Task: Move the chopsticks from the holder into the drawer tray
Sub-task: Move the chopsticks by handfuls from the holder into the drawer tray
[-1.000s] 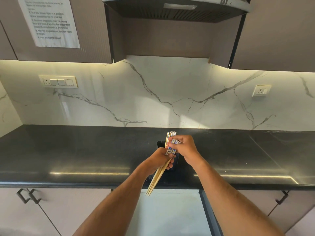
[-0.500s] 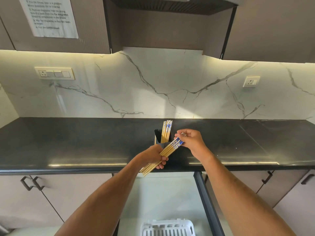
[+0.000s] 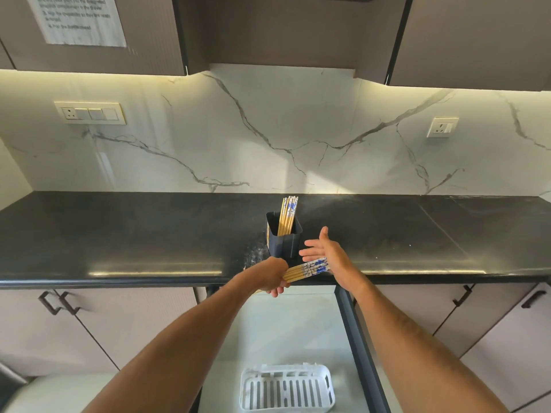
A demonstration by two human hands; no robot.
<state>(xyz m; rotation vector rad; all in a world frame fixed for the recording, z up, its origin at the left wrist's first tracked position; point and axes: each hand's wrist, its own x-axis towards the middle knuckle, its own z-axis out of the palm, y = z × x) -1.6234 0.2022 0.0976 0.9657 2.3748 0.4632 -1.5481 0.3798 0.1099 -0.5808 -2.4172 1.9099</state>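
A dark square holder (image 3: 284, 241) stands on the black counter near its front edge, with several wooden chopsticks (image 3: 287, 216) standing in it. My left hand (image 3: 275, 277) grips a bundle of chopsticks (image 3: 307, 268) with blue-patterned ends, held almost level over the counter's edge. My right hand (image 3: 326, 253) is spread flat with straight fingers just right of the holder, its palm against the bundle's patterned ends. A white slotted tray (image 3: 287, 389) lies in the open drawer (image 3: 268, 338) below.
The black counter (image 3: 149, 234) runs the full width under a marble backsplash. The drawer's dark right side wall (image 3: 357, 338) runs toward me. Handled cabinet doors (image 3: 59, 302) flank the drawer. Wall sockets (image 3: 442, 127) sit above.
My right hand let go of the bundle's ends and opened flat. My left hand lowered the bundle to almost level. The view tilted down, showing more of the drawer and tray.
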